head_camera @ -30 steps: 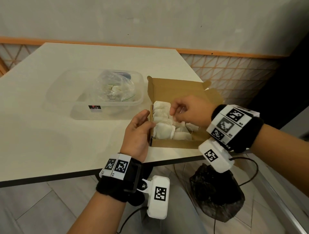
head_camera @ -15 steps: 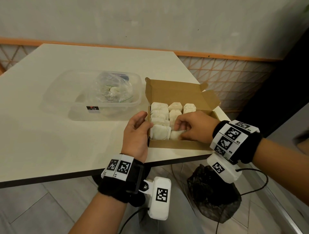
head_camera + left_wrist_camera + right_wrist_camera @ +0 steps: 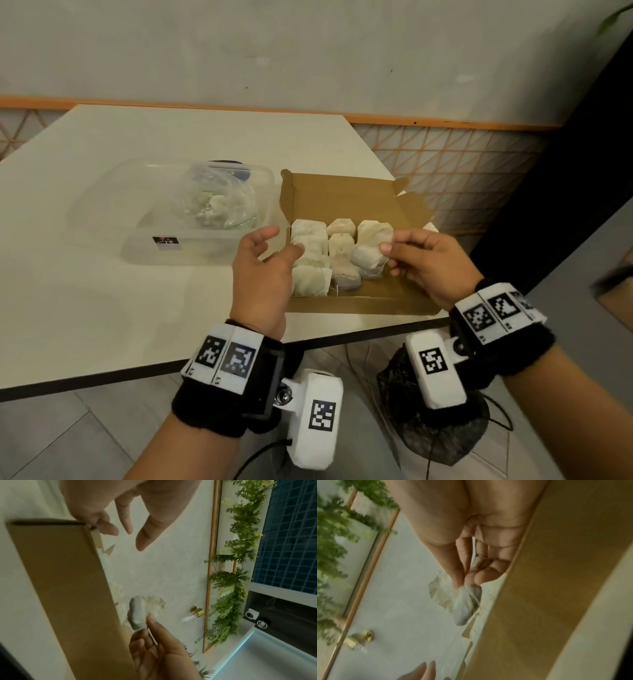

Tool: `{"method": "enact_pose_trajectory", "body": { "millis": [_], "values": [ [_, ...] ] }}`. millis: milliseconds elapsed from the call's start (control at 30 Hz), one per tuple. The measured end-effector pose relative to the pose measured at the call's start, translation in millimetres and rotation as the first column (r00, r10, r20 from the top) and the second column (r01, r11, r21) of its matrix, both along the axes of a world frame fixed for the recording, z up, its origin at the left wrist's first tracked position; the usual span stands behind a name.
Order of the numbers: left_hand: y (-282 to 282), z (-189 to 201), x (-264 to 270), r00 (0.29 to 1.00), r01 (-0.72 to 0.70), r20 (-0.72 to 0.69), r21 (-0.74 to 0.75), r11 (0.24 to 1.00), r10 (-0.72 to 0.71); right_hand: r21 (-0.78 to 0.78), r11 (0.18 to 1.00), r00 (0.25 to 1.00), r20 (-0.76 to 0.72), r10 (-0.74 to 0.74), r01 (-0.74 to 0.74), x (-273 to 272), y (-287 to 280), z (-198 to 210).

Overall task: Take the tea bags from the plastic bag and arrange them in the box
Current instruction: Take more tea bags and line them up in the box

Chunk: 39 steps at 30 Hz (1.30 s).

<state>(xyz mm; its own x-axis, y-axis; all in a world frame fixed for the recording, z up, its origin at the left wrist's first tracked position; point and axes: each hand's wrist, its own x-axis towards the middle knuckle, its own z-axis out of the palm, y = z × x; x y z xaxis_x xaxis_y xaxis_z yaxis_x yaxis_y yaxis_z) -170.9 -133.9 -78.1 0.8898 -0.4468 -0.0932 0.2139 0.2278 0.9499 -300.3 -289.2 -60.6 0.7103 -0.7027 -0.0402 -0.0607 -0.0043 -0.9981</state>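
Observation:
An open cardboard box (image 3: 363,305) sits at the table's near right corner, with several white tea bags (image 3: 310,260) laid in rows inside. My right hand (image 3: 424,260) pinches one tea bag (image 3: 368,253) and holds it just above the box's right side; the same tea bag (image 3: 139,614) (image 3: 465,607) shows in both wrist views. My left hand (image 3: 263,270) hovers at the box's left wall with relaxed fingers, holding nothing. A clear plastic bag (image 3: 219,205) with more tea bags lies to the left.
The plastic bag rests inside a clear plastic container (image 3: 102,212) on the white table (image 3: 102,308). The table's front edge runs just below the box. A dark mesh bag (image 3: 438,428) sits on the floor under my right wrist.
My right hand has come up out of the box with a tea bag pinched in its fingers. My left hand has opened and drawn slightly away from the box wall.

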Motion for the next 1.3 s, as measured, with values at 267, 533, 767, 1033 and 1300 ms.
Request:
{"method": "enact_pose_trajectory", "body": {
  "millis": [267,533,767,1033,1300],
  "values": [
    [9.2,27.7,-6.3,0.994,0.087,0.081,-0.186,0.979,-0.073,0.086,0.996,0.990,0.143,-0.006,-0.006,-1.9,1.6,-7.0],
    [-47.9,23.9,-14.4,0.827,0.435,0.267,0.255,0.864,-0.495,0.154,0.988,0.976,0.218,-0.018,-0.016,-1.8,0.5,-7.2],
    [-49.4,4.3,-9.8,0.898,0.428,0.098,0.037,0.903,-0.429,0.223,0.974,0.958,0.269,-0.099,0.038,-0.1,-4.6,-11.4],
    [-48.4,4.1,-5.2,0.876,0.470,0.098,0.041,0.882,-0.472,0.196,0.978,0.956,0.269,-0.118,0.066,0.7,-3.4,-11.5],
    [-50.8,0.9,-8.1,0.883,0.436,0.164,0.062,0.898,-0.440,0.136,0.991,0.969,0.246,-0.038,0.005,-1.0,-0.1,-9.4]
  ]
}}
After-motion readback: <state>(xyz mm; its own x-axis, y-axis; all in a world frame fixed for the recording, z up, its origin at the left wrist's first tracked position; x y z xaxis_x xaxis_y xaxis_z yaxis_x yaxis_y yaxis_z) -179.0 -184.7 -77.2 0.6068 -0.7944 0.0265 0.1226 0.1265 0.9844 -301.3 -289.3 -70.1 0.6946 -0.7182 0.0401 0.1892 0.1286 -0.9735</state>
